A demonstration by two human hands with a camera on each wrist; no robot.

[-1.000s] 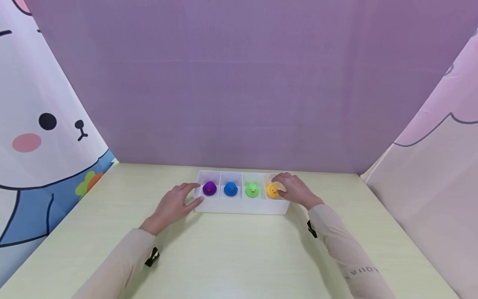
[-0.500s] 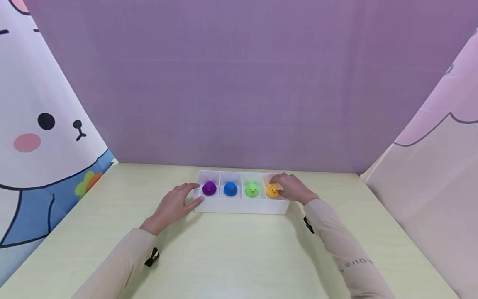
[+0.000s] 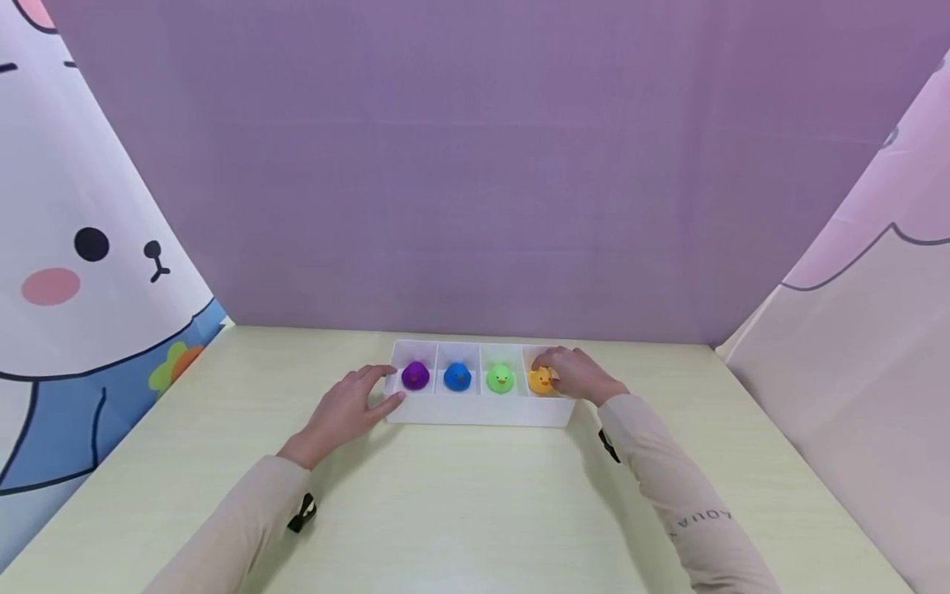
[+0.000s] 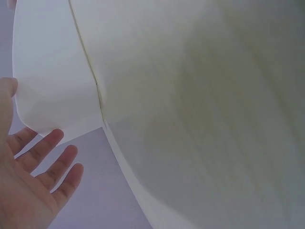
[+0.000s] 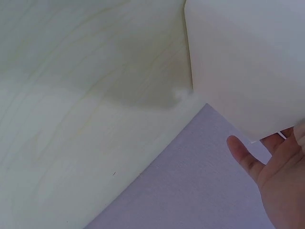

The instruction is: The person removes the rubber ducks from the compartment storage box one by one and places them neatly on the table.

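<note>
A white divided box sits at the far side of the table, with one small toy duck in each compartment. From left to right stand a purple duck, a blue duck, a green duck and a yellow duck. My right hand reaches over the box's right end, its thumb and forefinger curled round the yellow duck. With fingers spread, my left hand touches the box's left end. The left wrist view shows its fingers beside the box wall; the right wrist view hides the yellow duck.
The pale wooden table runs back to a purple cloth wall. A cartoon-printed cloth hangs on the left. Another cloth, pink and cream, hangs on the right.
My right hand has shifted slightly left and closed in around the yellow duck. The left hand, the box and the other ducks have stayed put.
</note>
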